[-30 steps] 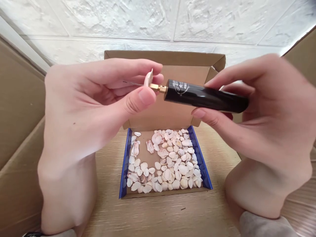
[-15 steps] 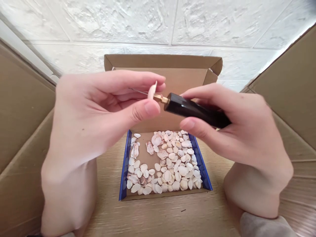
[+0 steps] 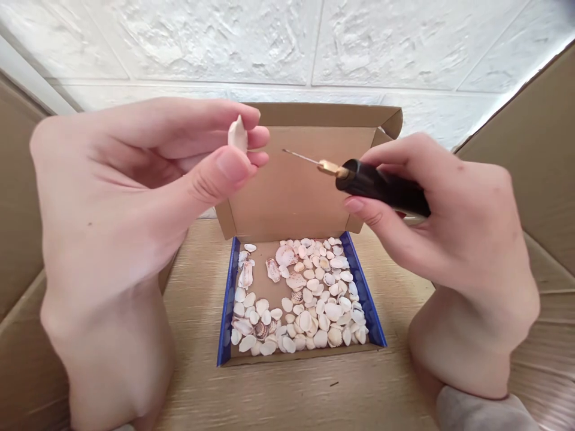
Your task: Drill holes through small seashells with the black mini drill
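Observation:
Between thumb and fingers, my left hand (image 3: 148,173) pinches a small pale seashell (image 3: 238,135), held up on edge. My right hand (image 3: 444,209) grips a black mini hand drill (image 3: 381,187) with a brass chuck (image 3: 331,169). Its thin drill bit (image 3: 302,157) points left toward the shell, with a gap between tip and shell. Below both hands lies an open cardboard box (image 3: 228,299) with blue side walls. Many white, cream and pinkish shells (image 3: 333,310) are spread inside it, thickest at the right and front.
The box's raised lid (image 3: 287,191) stands behind the shells, before a white brick-textured wall (image 3: 251,42). Cardboard panels rise at the left (image 3: 18,179) and right (image 3: 530,143). A small dark sliver (image 3: 334,384) lies on the wooden tabletop (image 3: 287,401).
The drill bit, which passed through the shell, is now out of it. My left hand has moved left and up with the shell; my right hand has shifted slightly right with the drill.

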Motion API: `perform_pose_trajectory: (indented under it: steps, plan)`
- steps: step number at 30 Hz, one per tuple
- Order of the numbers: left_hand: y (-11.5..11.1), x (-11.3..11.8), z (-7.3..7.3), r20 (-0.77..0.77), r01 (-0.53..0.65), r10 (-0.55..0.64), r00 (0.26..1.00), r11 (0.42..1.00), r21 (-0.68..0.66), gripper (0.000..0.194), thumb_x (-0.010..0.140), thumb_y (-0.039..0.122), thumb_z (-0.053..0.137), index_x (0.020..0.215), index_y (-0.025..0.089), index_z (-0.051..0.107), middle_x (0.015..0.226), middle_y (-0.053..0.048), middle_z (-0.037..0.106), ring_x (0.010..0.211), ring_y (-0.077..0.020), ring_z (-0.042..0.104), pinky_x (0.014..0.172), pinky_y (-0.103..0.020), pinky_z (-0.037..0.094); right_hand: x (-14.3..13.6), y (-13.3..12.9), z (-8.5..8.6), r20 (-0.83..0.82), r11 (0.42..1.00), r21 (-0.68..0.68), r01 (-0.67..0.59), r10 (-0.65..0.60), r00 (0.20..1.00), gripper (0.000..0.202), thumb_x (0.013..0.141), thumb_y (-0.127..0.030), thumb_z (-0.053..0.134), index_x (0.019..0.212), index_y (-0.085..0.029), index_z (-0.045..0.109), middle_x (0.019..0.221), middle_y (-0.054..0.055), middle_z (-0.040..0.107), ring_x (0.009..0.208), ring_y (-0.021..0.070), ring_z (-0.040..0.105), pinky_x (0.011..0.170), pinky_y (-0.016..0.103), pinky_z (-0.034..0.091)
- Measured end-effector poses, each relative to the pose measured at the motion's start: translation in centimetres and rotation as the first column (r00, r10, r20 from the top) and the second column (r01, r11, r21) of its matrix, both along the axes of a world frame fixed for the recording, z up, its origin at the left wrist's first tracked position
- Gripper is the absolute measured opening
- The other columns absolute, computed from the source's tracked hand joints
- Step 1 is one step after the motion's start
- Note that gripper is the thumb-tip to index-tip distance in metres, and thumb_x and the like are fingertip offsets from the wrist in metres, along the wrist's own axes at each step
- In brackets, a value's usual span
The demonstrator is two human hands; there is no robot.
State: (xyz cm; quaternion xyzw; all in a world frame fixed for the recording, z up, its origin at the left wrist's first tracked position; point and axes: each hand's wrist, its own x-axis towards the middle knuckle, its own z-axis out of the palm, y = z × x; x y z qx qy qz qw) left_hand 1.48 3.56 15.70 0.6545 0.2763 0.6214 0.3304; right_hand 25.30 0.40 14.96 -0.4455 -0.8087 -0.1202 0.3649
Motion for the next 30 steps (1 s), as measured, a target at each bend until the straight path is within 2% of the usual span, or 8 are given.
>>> perform_pose_trajectory:
  steps: [3, 6, 11, 14, 17, 23, 26, 30]
  plan:
    - [0.0, -0.3, 0.0, -0.184, 0.037, -0.026, 0.983, 0.998, 0.058, 0.031, 0.076, 0.016, 0.081, 0.107, 0.014, 0.076, 0.099, -0.005, 0.077, 0.094, -0.0251, 0.074, 0.083, -0.036, 0.066, -0.1, 0.0, -0.1, -0.028, 0.998, 0.055, 0.020, -0.019, 0.999, 0.020, 0.090, -0.030, 0.063, 0.109, -0.030, 0.060, 0.089, 0.000, 0.069, 0.075, 0.0177, 0.065, 0.062, 0.031, 0.050]
    - [-0.1, -0.5, 0.2, -0.278, 0.093, -0.066, 0.958, 0.992, 0.088, 0.031, 0.077, 0.017, 0.080, 0.109, 0.017, 0.076, 0.102, -0.004, 0.078, 0.094, -0.0223, 0.075, 0.081, -0.028, 0.067, -0.5, -0.1, -0.2, -0.012, 0.998, 0.067, 0.023, -0.022, 1.000, 0.020, 0.089, -0.027, 0.063, 0.109, -0.030, 0.061, 0.095, 0.002, 0.069, 0.082, 0.0193, 0.066, 0.066, 0.033, 0.051]
    - [-0.2, -0.2, 0.5, -0.301, 0.052, -0.030, 0.953, 0.996, 0.066, 0.025, 0.080, 0.019, 0.078, 0.105, 0.021, 0.077, 0.101, -0.001, 0.078, 0.092, -0.0196, 0.075, 0.082, -0.028, 0.067, -1.1, -0.2, -0.1, 0.002, 0.990, 0.111, 0.081, -0.081, 0.997, 0.016, 0.090, -0.026, 0.063, 0.105, -0.028, 0.064, 0.096, 0.003, 0.068, 0.079, 0.0185, 0.064, 0.060, 0.031, 0.045]
    - [-0.1, -0.1, 0.4, -0.307, 0.052, -0.028, 0.951, 0.996, 0.070, 0.025, 0.080, 0.018, 0.078, 0.104, 0.024, 0.078, 0.101, 0.000, 0.078, 0.091, -0.0195, 0.075, 0.083, -0.031, 0.067, -1.0, -0.2, -0.1, 0.064, 0.996, 0.084, 0.038, -0.044, 0.997, 0.013, 0.090, -0.033, 0.063, 0.096, -0.022, 0.066, 0.082, 0.002, 0.068, 0.062, 0.0135, 0.058, 0.051, 0.029, 0.038]
    - [0.1, -0.1, 0.1, -0.294, 0.072, -0.039, 0.955, 0.992, 0.100, 0.029, 0.077, 0.017, 0.080, 0.105, 0.020, 0.078, 0.101, -0.003, 0.078, 0.090, -0.0202, 0.075, 0.083, -0.031, 0.067, -0.7, 0.0, -0.2, 0.095, 1.000, 0.016, -0.023, 0.022, 0.995, 0.019, 0.093, -0.036, 0.058, 0.089, -0.018, 0.066, 0.068, -0.001, 0.065, 0.053, 0.0104, 0.051, 0.046, 0.028, 0.033]
    - [-0.1, -0.1, 0.0, -0.312, 0.049, -0.014, 0.950, 0.993, 0.103, 0.027, 0.078, 0.018, 0.079, 0.105, 0.017, 0.077, 0.100, -0.003, 0.078, 0.088, -0.0146, 0.074, 0.080, -0.020, 0.066, -0.6, 0.3, -0.2, 0.148, 0.999, 0.010, 0.032, -0.033, 0.988, 0.015, 0.094, -0.026, 0.056, 0.108, -0.021, 0.060, 0.095, 0.004, 0.068, 0.076, 0.0164, 0.061, 0.060, 0.030, 0.043]
    - [-0.1, -0.2, 0.1, -0.341, 0.062, -0.023, 0.940, 0.993, 0.102, 0.027, 0.078, 0.019, 0.080, 0.105, 0.020, 0.077, 0.099, -0.001, 0.078, 0.087, -0.0165, 0.075, 0.076, -0.026, 0.067, -0.7, 0.3, 0.0, 0.115, 0.998, 0.035, 0.061, -0.065, 0.991, 0.012, 0.093, -0.025, 0.056, 0.104, -0.023, 0.060, 0.095, 0.004, 0.066, 0.079, 0.0174, 0.061, 0.062, 0.031, 0.044]
    - [0.0, -0.2, 0.3, -0.357, 0.076, -0.039, 0.933, 0.993, 0.090, 0.028, 0.078, 0.019, 0.079, 0.105, 0.024, 0.077, 0.101, 0.000, 0.077, 0.090, -0.0200, 0.075, 0.081, -0.033, 0.068, -0.6, 0.2, 0.1, 0.079, 0.998, -0.053, -0.025, 0.029, 0.996, 0.012, 0.094, -0.032, 0.055, 0.097, -0.024, 0.062, 0.082, 0.001, 0.065, 0.065, 0.0138, 0.057, 0.054, 0.028, 0.040]
